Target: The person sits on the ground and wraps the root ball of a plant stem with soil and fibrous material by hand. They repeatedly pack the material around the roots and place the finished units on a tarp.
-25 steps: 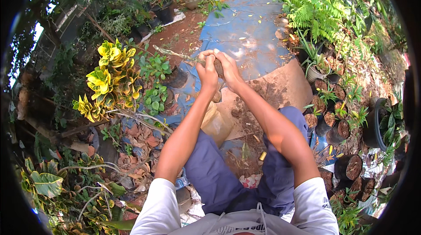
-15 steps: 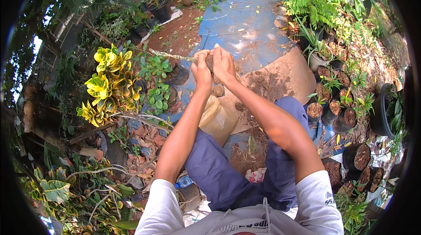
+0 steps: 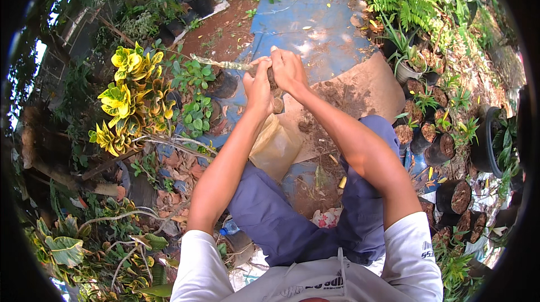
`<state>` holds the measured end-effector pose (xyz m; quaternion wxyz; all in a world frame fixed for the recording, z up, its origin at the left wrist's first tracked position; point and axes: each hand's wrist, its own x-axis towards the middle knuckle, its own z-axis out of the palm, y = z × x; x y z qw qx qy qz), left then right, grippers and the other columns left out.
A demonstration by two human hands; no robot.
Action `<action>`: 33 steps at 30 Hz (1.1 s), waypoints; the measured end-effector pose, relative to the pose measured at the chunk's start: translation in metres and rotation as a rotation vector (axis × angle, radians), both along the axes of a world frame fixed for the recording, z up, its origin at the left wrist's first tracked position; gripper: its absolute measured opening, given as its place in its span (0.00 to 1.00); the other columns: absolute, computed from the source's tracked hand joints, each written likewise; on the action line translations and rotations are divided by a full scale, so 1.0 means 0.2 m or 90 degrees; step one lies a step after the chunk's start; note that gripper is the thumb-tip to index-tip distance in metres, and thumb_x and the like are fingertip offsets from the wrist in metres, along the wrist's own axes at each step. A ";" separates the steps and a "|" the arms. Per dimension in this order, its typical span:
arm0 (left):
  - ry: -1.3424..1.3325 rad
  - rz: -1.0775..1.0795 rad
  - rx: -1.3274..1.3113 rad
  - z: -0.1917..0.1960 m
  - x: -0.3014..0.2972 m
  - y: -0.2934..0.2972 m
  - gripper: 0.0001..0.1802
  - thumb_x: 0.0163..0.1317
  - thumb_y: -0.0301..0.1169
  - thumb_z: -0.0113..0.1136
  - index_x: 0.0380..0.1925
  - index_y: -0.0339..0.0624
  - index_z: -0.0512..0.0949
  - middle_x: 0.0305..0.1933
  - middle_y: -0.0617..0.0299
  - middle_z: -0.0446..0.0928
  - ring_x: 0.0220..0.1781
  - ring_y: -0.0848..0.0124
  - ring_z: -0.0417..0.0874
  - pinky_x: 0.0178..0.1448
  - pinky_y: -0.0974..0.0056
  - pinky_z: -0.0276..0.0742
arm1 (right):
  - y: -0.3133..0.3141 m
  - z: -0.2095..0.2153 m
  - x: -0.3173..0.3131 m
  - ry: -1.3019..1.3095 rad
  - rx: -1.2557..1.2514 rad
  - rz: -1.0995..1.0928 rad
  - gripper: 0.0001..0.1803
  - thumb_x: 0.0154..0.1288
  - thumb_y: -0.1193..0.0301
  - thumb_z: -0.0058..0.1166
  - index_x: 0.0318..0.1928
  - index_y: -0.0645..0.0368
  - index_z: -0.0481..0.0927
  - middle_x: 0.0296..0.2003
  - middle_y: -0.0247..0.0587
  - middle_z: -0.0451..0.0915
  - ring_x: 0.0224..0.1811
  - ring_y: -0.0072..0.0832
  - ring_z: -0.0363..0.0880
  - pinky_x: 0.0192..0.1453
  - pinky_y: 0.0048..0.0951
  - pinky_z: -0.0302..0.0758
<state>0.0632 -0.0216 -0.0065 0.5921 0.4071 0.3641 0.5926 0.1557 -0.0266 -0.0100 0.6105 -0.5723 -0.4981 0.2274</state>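
Both my arms reach forward over the ground. My left hand (image 3: 259, 91) and my right hand (image 3: 289, 72) are closed together around a dark brown soil clump (image 3: 272, 79), mostly hidden by the fingers. A pale, knobbly plant stem (image 3: 222, 64) sticks out leftward from between them; how it sits in the clump cannot be seen. Below my hands, a translucent yellowish plastic bag (image 3: 274, 148) lies close to my left knee. Loose dark soil is scattered on a brown sheet (image 3: 378, 84) to the right of my hands.
A blue tarp (image 3: 309, 20) runs ahead under fallen leaves. Soil-filled black pots (image 3: 453, 196) and seedlings line the right side. A yellow-leaved shrub (image 3: 132, 91) leans in at left. A plastic bottle (image 3: 229, 227) lies beside my left leg.
My hands stay wrapped around the soil clump, the right one shifting slightly over it. The stem still points left. The whole view has shifted a little.
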 end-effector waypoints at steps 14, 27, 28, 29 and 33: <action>-0.096 -0.110 -0.269 0.06 -0.22 -0.10 0.09 0.62 0.36 0.59 0.34 0.44 0.74 0.36 0.61 0.79 0.35 0.69 0.82 0.40 0.64 0.85 | 0.37 -0.77 0.21 -0.404 -0.381 0.126 0.17 0.67 0.60 0.50 0.43 0.60 0.83 0.41 0.55 0.85 0.47 0.45 0.84 0.54 0.42 0.78; -0.066 -0.087 -0.244 0.10 -0.32 -0.32 0.10 0.64 0.36 0.60 0.38 0.42 0.76 0.38 0.61 0.80 0.37 0.70 0.83 0.43 0.63 0.82 | -0.06 -1.87 0.02 -0.620 -0.422 0.180 0.37 0.58 0.75 0.56 0.69 0.47 0.64 0.63 0.42 0.69 0.64 0.44 0.68 0.60 0.44 0.74; -0.050 -0.086 -0.250 0.10 -0.33 -0.33 0.09 0.65 0.36 0.59 0.38 0.42 0.77 0.38 0.61 0.81 0.37 0.71 0.83 0.44 0.63 0.81 | -0.03 -1.89 0.03 -0.637 -0.436 0.168 0.36 0.59 0.72 0.59 0.69 0.51 0.64 0.58 0.43 0.73 0.61 0.44 0.70 0.57 0.46 0.74; -0.039 -0.066 -0.256 0.09 -0.33 -0.32 0.10 0.65 0.36 0.59 0.38 0.42 0.77 0.38 0.62 0.81 0.37 0.71 0.83 0.44 0.63 0.81 | -0.01 -1.89 0.04 -0.605 -0.440 0.180 0.36 0.59 0.71 0.60 0.68 0.52 0.63 0.58 0.44 0.73 0.61 0.45 0.70 0.58 0.46 0.74; -0.031 -0.014 -0.269 0.08 -0.32 -0.28 0.10 0.65 0.36 0.59 0.37 0.41 0.78 0.37 0.63 0.81 0.38 0.73 0.82 0.44 0.64 0.80 | 0.04 -1.83 0.09 -0.581 -0.484 0.208 0.32 0.58 0.64 0.65 0.62 0.49 0.68 0.58 0.48 0.73 0.60 0.46 0.73 0.58 0.47 0.75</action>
